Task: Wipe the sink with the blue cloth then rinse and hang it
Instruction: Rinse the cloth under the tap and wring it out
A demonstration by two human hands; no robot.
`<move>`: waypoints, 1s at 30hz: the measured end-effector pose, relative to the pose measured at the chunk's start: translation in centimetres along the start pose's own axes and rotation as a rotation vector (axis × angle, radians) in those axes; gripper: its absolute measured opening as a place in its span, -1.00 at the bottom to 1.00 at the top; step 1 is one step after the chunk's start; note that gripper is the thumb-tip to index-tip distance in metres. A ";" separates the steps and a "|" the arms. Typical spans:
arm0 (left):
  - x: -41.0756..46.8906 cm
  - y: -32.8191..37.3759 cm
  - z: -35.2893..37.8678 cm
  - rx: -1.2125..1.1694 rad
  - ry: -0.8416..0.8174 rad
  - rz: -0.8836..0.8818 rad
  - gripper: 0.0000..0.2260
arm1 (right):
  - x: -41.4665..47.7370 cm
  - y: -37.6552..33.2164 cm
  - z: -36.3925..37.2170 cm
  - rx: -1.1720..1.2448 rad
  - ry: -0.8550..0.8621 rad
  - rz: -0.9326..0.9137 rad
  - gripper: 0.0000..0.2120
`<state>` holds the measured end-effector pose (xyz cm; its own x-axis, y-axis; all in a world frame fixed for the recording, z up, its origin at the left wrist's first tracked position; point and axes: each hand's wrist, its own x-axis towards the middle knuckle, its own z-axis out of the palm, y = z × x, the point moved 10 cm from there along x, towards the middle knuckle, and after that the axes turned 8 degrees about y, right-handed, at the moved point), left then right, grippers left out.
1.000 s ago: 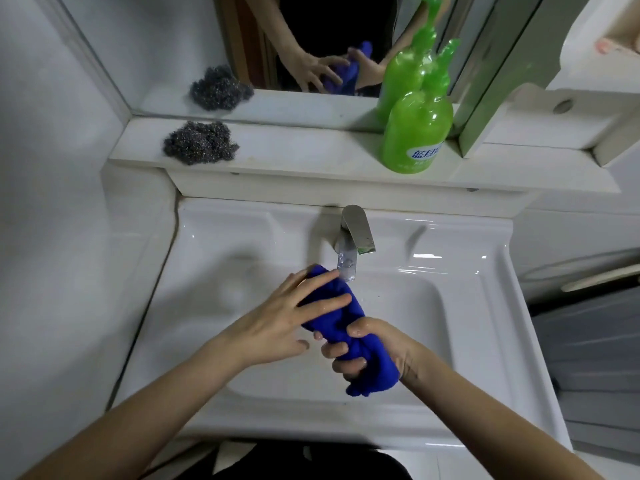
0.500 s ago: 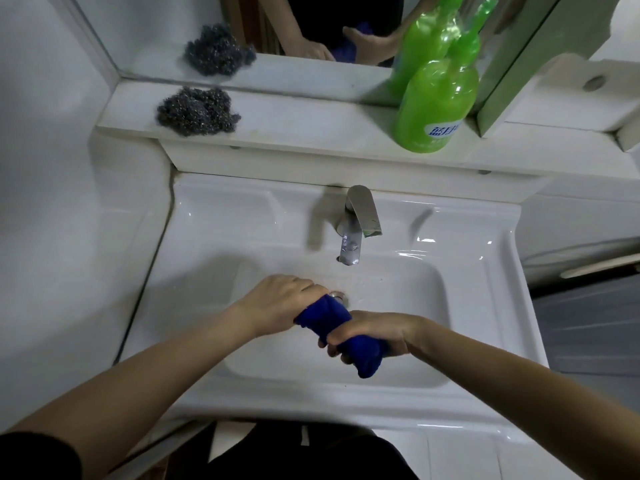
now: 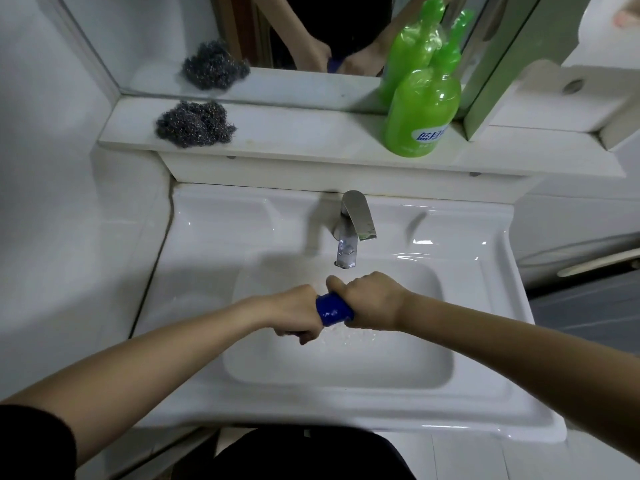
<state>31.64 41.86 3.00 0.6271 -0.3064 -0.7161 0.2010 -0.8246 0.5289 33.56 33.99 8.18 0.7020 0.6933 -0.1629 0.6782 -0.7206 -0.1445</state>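
The blue cloth (image 3: pixel 333 309) is rolled into a tight wet twist over the white sink (image 3: pixel 485 341), just in front of the faucet. My left hand (image 3: pixel 294 317) grips its left end and my right hand (image 3: pixel 367 299) grips its right end, fists nearly touching. Only a short blue band shows between them. Water drops scatter into the basin below the cloth. The chrome faucet (image 3: pixel 353 226) stands at the back of the sink; whether it is running I cannot tell.
A white ledge (image 3: pixel 311 140) behind the sink carries a steel wool pad (image 3: pixel 195 124) at the left and a green soap bottle (image 3: pixel 420 112) at the right. A mirror (image 3: pixel 311 32) rises behind it. A white wall stands at the left.
Both hands have closed tighter on the cloth and twisted it; the loose tail that hung below my right hand is gone from sight. Drops now fall into the basin.
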 end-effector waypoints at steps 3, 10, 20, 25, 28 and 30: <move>-1.4 0.3 2.3 -0.435 -0.189 -0.104 -0.83 | -0.1 -0.1 -0.9 -0.024 0.163 -0.070 -0.56; -3.0 2.0 8.0 -1.288 -0.471 -0.213 -0.82 | -1.1 -0.7 -2.4 0.100 0.496 -0.093 -0.46; -0.3 -2.2 1.1 -0.269 0.247 0.011 -0.83 | -1.6 1.9 1.7 0.465 0.277 0.263 -0.71; -3.6 1.1 -4.1 0.213 0.588 0.263 -0.51 | -3.0 2.0 2.7 1.049 0.053 0.547 -0.76; -6.5 3.9 -6.3 0.361 0.780 0.439 -0.26 | -4.2 1.1 2.7 1.490 -0.077 0.633 -0.84; -9.2 5.9 -7.1 0.524 0.970 0.620 -0.20 | -5.2 0.4 2.5 1.712 -0.176 0.681 -0.81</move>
<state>32.37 43.20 15.97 0.8463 -0.4170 0.3316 -0.5055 -0.8251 0.2523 29.61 30.12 6.51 0.6219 0.3866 -0.6810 -0.6905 -0.1394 -0.7097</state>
